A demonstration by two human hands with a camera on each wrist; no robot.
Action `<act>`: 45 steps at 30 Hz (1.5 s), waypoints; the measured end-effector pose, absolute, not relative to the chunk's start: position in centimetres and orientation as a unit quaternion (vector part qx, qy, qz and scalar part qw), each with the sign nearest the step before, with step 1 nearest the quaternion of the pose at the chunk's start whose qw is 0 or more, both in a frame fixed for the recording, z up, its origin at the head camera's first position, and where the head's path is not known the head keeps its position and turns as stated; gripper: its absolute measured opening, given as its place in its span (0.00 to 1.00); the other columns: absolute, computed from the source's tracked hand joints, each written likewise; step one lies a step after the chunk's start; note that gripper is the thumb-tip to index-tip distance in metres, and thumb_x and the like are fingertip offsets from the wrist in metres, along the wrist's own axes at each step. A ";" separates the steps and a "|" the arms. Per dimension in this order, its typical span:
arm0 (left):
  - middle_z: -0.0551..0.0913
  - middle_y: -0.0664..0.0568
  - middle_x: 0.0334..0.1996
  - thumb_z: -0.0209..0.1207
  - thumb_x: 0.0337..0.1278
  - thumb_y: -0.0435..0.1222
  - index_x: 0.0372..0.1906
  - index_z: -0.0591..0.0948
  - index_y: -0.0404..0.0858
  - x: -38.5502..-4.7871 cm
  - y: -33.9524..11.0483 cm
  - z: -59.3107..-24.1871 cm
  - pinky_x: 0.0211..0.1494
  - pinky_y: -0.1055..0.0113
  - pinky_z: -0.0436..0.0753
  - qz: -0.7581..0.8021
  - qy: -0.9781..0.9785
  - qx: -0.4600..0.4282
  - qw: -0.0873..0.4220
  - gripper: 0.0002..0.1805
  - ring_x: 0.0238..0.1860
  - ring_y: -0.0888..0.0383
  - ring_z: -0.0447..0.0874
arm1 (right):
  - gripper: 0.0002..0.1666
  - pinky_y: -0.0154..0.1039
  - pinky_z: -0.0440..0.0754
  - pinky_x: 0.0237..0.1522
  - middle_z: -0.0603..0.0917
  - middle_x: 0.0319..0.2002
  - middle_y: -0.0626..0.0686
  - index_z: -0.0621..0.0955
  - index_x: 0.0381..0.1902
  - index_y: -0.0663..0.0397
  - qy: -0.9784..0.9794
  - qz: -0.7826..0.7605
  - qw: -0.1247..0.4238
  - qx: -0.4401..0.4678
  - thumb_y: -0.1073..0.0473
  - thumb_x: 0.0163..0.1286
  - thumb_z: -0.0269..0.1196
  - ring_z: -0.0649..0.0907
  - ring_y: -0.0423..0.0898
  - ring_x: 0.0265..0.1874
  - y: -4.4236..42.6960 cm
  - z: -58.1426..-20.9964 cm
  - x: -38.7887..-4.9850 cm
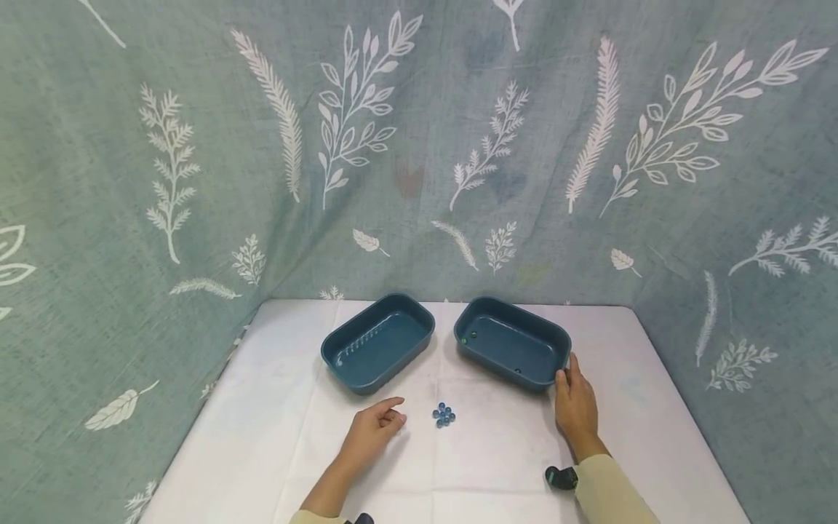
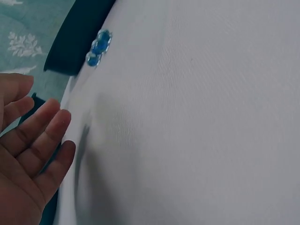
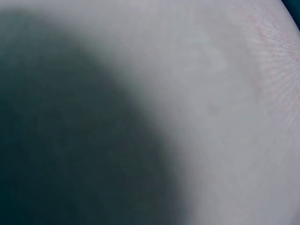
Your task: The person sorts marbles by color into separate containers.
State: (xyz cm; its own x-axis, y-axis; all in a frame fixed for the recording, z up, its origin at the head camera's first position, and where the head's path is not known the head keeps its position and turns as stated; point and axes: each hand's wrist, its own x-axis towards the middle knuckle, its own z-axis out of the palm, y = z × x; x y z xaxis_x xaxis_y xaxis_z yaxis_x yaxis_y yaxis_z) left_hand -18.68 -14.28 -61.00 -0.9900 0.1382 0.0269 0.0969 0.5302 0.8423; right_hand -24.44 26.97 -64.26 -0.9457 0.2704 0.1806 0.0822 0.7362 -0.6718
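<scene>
My left hand (image 1: 371,431) hovers over the white cloth, left of a small cluster of blue glass marbles (image 1: 443,415). Its fingers are loosely bent and hold nothing; the left wrist view shows the bare palm and the marbles (image 2: 99,47) apart from it. At the near right corner of the right-hand blue tray (image 1: 513,343), my right hand (image 1: 577,407) touches the outer side with fairly straight fingers. Inside that tray lie two green marbles (image 1: 468,338) at the left and a dark marble (image 1: 518,371) near the front wall. The right wrist view is mostly a dark blur.
A second blue tray (image 1: 378,344) stands at the back left, angled toward the other one. White cloth (image 1: 497,458) covers the table. A leaf-patterned green curtain (image 1: 419,145) rises behind the table and along both sides.
</scene>
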 end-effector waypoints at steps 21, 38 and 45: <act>0.82 0.62 0.28 0.64 0.59 0.37 0.49 0.84 0.39 -21.6 -9.6 -61.3 0.35 0.66 0.80 0.408 0.900 0.127 0.081 0.13 0.29 0.65 0.79 | 0.37 0.62 0.56 0.67 0.69 0.67 0.65 0.51 0.77 0.53 -0.922 0.352 0.122 -0.107 0.40 0.80 0.32 0.63 0.66 0.67 27.0 -64.2 -23.8; 0.77 0.64 0.26 0.65 0.57 0.39 0.46 0.86 0.41 -21.6 -9.9 -62.8 0.34 0.66 0.77 0.372 0.917 0.129 0.059 0.12 0.28 0.64 0.74 | 0.36 0.61 0.57 0.68 0.70 0.66 0.64 0.55 0.76 0.56 -0.920 0.355 0.137 -0.094 0.41 0.80 0.34 0.64 0.64 0.67 26.5 -64.8 -24.5; 0.79 0.63 0.27 0.65 0.58 0.41 0.45 0.86 0.41 -22.3 -8.7 -61.7 0.37 0.62 0.79 0.376 0.918 0.112 0.063 0.13 0.30 0.63 0.75 | 0.37 0.60 0.56 0.68 0.71 0.65 0.64 0.55 0.76 0.56 -0.920 0.351 0.141 -0.101 0.40 0.80 0.33 0.64 0.64 0.67 26.9 -64.7 -24.5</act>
